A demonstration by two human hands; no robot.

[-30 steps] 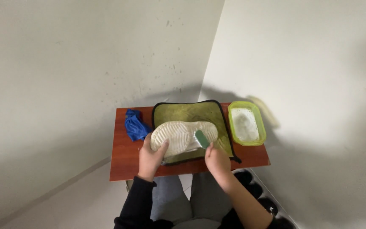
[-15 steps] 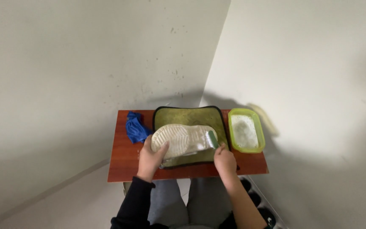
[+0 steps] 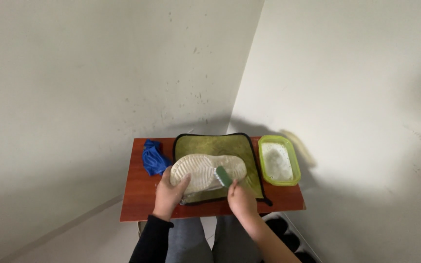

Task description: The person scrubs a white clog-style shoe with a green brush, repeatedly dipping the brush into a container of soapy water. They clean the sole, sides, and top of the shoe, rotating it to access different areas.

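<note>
A white shoe [image 3: 205, 171] lies sole-up on an olive-green mat [image 3: 215, 148] on a small reddish-brown table [image 3: 140, 195]. My left hand [image 3: 169, 195] grips the shoe's near left end, thumb on the sole. My right hand [image 3: 239, 197] holds a green brush [image 3: 223, 175] with its bristles against the sole near the middle.
A crumpled blue cloth [image 3: 153, 158] lies at the table's left, beside the mat. A green-rimmed rectangular container [image 3: 278, 160] of cloudy white liquid stands at the right end. The table sits in a corner between two pale walls. My knees are under its near edge.
The brush has moved left along the sole from the right end toward the middle, and my right hand came with it. My left hand kept its grip on the shoe.
</note>
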